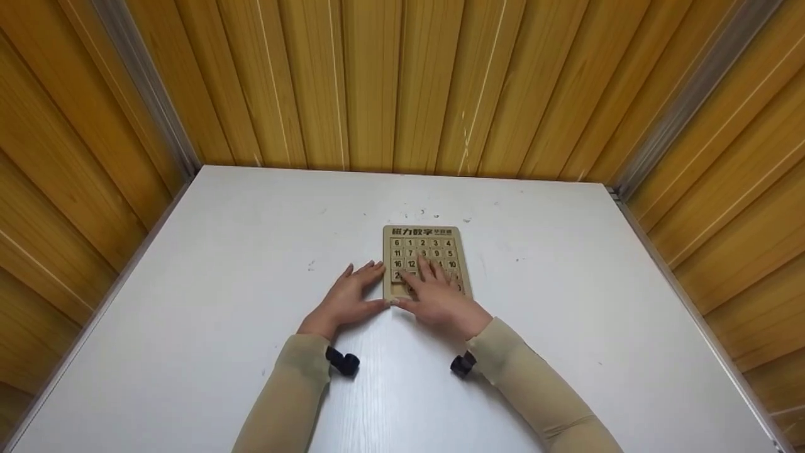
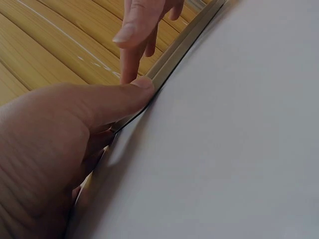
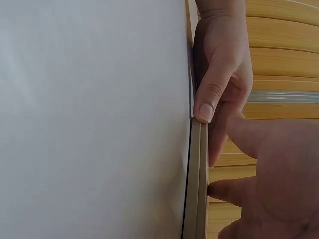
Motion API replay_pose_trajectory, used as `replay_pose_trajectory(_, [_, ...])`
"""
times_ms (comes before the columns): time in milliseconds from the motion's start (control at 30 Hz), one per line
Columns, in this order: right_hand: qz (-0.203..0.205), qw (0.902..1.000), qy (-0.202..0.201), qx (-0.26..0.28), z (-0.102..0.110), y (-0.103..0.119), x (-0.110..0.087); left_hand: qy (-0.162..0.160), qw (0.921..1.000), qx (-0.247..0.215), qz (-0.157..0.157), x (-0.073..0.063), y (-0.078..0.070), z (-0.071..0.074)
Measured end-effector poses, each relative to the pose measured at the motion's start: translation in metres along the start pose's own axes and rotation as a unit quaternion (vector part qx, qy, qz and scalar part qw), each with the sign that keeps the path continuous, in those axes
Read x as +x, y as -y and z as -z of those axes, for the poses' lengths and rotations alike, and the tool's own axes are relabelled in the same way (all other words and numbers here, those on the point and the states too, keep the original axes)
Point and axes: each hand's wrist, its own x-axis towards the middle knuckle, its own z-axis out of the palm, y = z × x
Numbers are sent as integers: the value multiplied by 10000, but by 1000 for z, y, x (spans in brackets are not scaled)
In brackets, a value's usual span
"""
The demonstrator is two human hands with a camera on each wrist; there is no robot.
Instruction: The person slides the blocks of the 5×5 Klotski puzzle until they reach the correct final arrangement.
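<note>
A wooden sliding number puzzle lies flat on the white table, with printed characters along its far edge. Rows of numbered tiles fill its tray, and a bare slot shows at the near left corner. My left hand holds that corner, thumb on the near edge and fingers along the left side. Over the tiles spreads my right hand, its fingertips on them, covering several near-right tiles. In the right wrist view, the left thumb presses the puzzle's edge.
The white table extends around the puzzle, with small dark marks beyond it. Yellow wood-patterned panels enclose the back and sides, with metal posts at the corners. A small black camera sits at each wrist.
</note>
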Motion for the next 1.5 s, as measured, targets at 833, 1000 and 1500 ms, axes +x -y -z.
replay_pose_trajectory(833, [76, 9995, 154, -270, -5, 0, -18, -19, 9999, -75, 95, 0, -3, -1])
replay_pose_trajectory(1000, [129, 9991, 202, -355, -6, 0, -21, -18, 10000, -45, 51, 0, -2, 0])
replay_pose_trajectory(1500, [-26, 10000, -64, 13, 5, -2, 2, -7, 10000, -60, 66, 0, -2, 0])
